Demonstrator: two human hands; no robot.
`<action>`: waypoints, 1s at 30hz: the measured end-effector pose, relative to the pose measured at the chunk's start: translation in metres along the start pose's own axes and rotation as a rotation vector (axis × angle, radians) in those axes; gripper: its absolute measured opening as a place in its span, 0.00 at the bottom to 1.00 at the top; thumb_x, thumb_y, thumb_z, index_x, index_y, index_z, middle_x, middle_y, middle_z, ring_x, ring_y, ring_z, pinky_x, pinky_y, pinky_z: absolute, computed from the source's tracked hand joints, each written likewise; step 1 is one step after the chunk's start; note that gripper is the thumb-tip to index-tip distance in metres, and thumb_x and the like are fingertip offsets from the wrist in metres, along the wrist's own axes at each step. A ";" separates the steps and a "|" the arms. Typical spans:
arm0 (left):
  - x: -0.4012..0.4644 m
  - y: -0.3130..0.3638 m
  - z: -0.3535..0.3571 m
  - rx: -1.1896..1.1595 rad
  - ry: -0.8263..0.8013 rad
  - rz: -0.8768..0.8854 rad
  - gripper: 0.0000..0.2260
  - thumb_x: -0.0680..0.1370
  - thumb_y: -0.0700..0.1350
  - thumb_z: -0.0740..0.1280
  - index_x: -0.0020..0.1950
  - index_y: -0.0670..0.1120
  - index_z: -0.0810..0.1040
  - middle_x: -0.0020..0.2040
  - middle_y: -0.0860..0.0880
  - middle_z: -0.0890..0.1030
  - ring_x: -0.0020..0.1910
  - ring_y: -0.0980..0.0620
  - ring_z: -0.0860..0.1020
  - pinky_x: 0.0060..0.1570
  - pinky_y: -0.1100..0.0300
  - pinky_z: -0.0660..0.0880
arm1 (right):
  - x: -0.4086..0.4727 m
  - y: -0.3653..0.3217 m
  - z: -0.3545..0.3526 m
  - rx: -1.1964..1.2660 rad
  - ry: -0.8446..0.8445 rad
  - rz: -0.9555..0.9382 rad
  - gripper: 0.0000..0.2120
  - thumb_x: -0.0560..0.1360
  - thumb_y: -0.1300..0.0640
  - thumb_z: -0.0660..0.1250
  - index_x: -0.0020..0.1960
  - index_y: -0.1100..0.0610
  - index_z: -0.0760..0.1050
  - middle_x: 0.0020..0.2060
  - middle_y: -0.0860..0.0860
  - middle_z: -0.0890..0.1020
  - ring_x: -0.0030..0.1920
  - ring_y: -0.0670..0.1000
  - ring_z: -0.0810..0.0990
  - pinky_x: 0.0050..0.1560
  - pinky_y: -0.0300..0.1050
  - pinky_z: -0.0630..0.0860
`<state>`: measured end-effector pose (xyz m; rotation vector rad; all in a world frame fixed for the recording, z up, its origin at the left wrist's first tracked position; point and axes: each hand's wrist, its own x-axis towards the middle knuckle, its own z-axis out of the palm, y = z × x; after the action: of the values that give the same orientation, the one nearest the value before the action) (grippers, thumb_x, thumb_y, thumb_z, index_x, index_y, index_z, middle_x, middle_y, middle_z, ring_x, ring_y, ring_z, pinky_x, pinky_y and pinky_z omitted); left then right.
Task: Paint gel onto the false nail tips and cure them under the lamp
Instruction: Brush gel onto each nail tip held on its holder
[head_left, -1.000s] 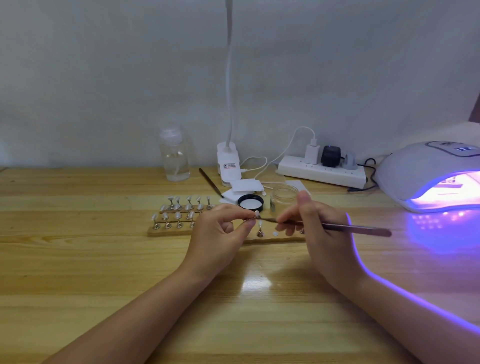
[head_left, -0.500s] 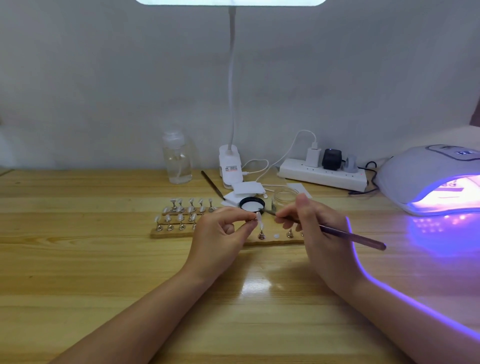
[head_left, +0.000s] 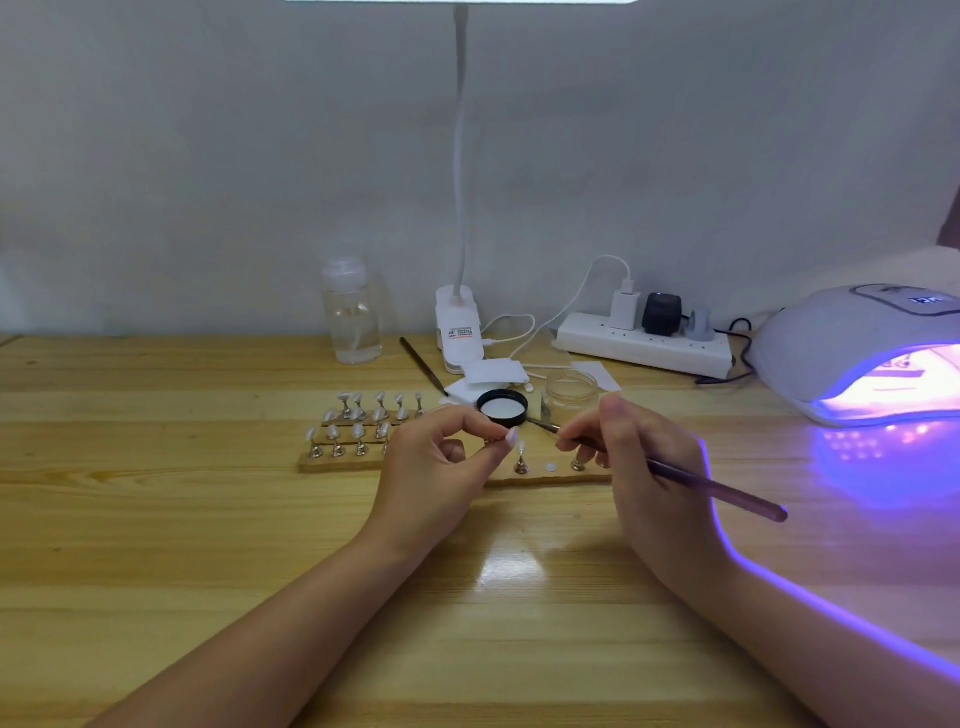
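My left hand (head_left: 441, 467) pinches a small metal stand between thumb and forefinger, just left of a pale nail tip (head_left: 521, 447); the fingers hide most of the stand. My right hand (head_left: 639, 467) grips a thin purple-handled brush (head_left: 717, 488), its fine tip (head_left: 532, 422) close to the rim of the black jar of white gel (head_left: 502, 408). More nail tips on metal stands (head_left: 363, 421) sit in rows on a wooden board (head_left: 322, 462) behind my left hand. The white curing lamp (head_left: 857, 343) glows violet at the right edge of the table.
A clear glass jar (head_left: 571, 389) and white pads (head_left: 491, 374) lie behind the gel jar. A second brush (head_left: 421, 364), a clear bottle (head_left: 352, 317), a clip desk lamp (head_left: 460, 332) and a power strip (head_left: 644, 345) line the back of the wooden table (head_left: 156, 545).
The brush tip has left the held nail tip and swung back toward the black gel jar. The view has shifted slightly; my left hand stays in place.
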<state>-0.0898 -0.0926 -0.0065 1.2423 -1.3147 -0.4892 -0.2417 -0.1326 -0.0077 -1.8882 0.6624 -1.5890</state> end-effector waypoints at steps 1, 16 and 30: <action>0.000 0.000 0.000 0.005 0.002 -0.004 0.04 0.70 0.38 0.72 0.36 0.44 0.80 0.28 0.57 0.77 0.20 0.60 0.62 0.24 0.74 0.60 | 0.000 0.000 0.001 -0.029 -0.019 -0.030 0.18 0.76 0.50 0.54 0.36 0.54 0.78 0.31 0.45 0.80 0.33 0.41 0.78 0.36 0.31 0.72; 0.000 0.000 0.000 0.024 0.013 -0.009 0.06 0.70 0.36 0.72 0.35 0.45 0.79 0.24 0.62 0.75 0.18 0.61 0.62 0.23 0.75 0.57 | -0.004 -0.002 0.003 0.107 -0.059 0.042 0.19 0.75 0.48 0.57 0.34 0.54 0.79 0.28 0.47 0.81 0.29 0.42 0.78 0.33 0.33 0.73; 0.001 0.001 0.000 0.032 0.007 -0.047 0.07 0.70 0.37 0.72 0.35 0.48 0.80 0.36 0.53 0.78 0.21 0.60 0.64 0.24 0.73 0.60 | -0.002 -0.004 0.003 0.009 -0.008 0.011 0.19 0.75 0.47 0.56 0.36 0.55 0.79 0.30 0.46 0.81 0.31 0.41 0.77 0.34 0.30 0.70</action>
<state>-0.0901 -0.0932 -0.0054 1.3029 -1.2943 -0.4986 -0.2394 -0.1286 -0.0066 -1.8803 0.6598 -1.5744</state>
